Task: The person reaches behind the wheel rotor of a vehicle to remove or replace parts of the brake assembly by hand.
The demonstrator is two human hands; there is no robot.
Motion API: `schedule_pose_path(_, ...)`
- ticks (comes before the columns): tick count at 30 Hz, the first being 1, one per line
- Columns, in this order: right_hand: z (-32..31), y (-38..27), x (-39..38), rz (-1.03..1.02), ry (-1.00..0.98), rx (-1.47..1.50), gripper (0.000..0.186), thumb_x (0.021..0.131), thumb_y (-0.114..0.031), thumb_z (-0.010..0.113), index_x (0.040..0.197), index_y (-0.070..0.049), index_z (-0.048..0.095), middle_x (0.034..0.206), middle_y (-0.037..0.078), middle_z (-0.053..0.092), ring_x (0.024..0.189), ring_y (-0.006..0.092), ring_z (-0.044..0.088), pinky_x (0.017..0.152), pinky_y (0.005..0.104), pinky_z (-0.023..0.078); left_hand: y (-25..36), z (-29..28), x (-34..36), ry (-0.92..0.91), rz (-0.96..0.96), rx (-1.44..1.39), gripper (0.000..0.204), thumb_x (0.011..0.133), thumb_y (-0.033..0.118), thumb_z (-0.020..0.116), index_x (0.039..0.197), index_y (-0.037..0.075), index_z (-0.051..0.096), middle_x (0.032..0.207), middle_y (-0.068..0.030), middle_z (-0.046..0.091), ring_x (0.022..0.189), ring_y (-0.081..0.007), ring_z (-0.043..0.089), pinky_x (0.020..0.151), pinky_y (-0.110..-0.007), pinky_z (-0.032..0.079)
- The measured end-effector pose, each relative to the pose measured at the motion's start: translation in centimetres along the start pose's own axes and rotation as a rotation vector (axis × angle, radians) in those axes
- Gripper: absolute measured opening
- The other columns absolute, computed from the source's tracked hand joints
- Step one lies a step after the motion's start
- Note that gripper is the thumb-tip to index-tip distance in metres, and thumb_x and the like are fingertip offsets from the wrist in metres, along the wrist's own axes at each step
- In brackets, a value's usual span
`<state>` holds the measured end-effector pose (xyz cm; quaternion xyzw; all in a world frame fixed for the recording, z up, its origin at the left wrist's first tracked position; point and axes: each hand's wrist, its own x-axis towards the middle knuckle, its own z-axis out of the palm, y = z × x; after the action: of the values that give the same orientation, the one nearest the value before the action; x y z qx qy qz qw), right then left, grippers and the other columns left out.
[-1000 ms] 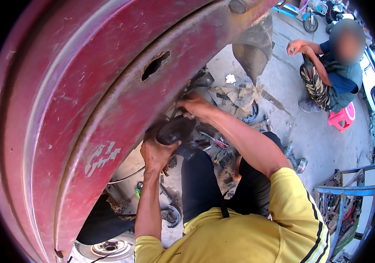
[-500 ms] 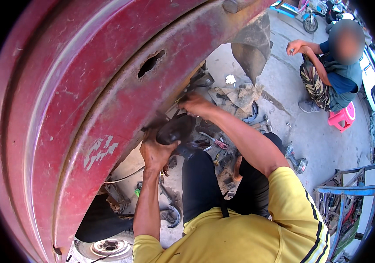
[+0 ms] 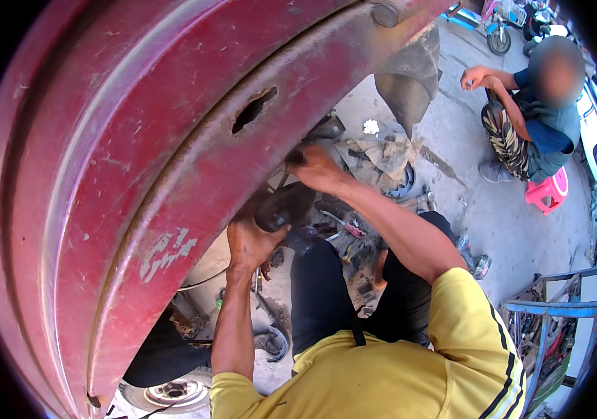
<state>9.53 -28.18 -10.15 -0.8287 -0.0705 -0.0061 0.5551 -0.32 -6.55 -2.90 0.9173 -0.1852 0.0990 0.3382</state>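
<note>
Beside red panel (image 3: pixel 152 174), dark round part (image 3: pixel 289 202) against left fingers (image 3: pixel 279 235).

TEXT: none readable | RED PANEL (image 3: pixel 166 160): pale patch (image 3: pixel 187 248), left of the fingers of the left hand (image 3: pixel 251 243); no legible characters
</note>
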Motion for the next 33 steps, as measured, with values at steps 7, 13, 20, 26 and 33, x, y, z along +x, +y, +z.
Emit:
schedule_pose_path(7,0.8,-6.5,-1.3,-0.273,0.087,-0.009,0.046,0.088,-0.033,0.072,0.114,0.005,0.068,0.093,0.029,0.071,0.094,0.043,0.07,0.086,0.0472,0.056,-1.0,0.2,-0.3,0.0,-0.004,-0.025,0.064,0.059,0.017,0.095,0.113,-0.003,0.067,0.1,-0.0206,0.073,0.092,-0.0363,0.072,0.084,-0.043,0.058)
schedule_pose_path(13,2.9,-9.8,-2.1,-0.353,0.063,-0.165,0.033,0.09,-0.029,0.07,0.101,0.002,0.069,0.079,0.026,0.069,0.082,0.0436,0.071,0.076,0.0505,0.057,0.0,-0.2,-0.2,-0.017,-0.082,-0.018,0.064,0.058,0.023,0.095,0.109,-0.003,0.066,0.097,-0.0227,0.072,0.089,-0.0383,0.071,0.08,-0.043,0.057)
schedule_pose_path(20,7.6,-11.6,-3.4,-0.621,0.069,-0.218,0.02,0.083,-0.013,0.068,0.09,0.006,0.069,0.081,0.027,0.069,0.076,0.0385,0.073,0.066,0.0467,0.059,-0.2,-0.5,-0.4,-0.198,-0.407,-0.099,0.053,0.067,0.024,0.09,0.11,0.0,0.069,0.104,-0.0196,0.073,0.096,-0.0333,0.072,0.083,-0.042,0.055)
schedule_pose_path(26,4.7,-12.8,-4.0,-0.49,0.02,-0.242,0.025,0.092,-0.018,0.066,0.096,0.007,0.067,0.082,0.026,0.069,0.078,0.0399,0.072,0.069,0.0461,0.059,-1.4,0.4,-1.1,0.013,-0.163,-0.005,0.061,0.066,0.023,0.091,0.117,0.002,0.065,0.107,-0.0179,0.072,0.102,-0.0355,0.07,0.086,-0.044,0.054)
schedule_pose_path(33,-1.0,-6.9,-1.9,-0.152,0.031,0.047,0.044,0.093,-0.035,0.074,0.109,0.006,0.067,0.08,0.026,0.069,0.08,0.0412,0.069,0.076,0.0456,0.055,-1.0,0.6,-1.1,0.044,-0.094,0.044,0.069,0.06,0.018,0.096,0.118,-0.004,0.064,0.105,-0.0235,0.074,0.096,-0.0364,0.073,0.086,-0.042,0.057)
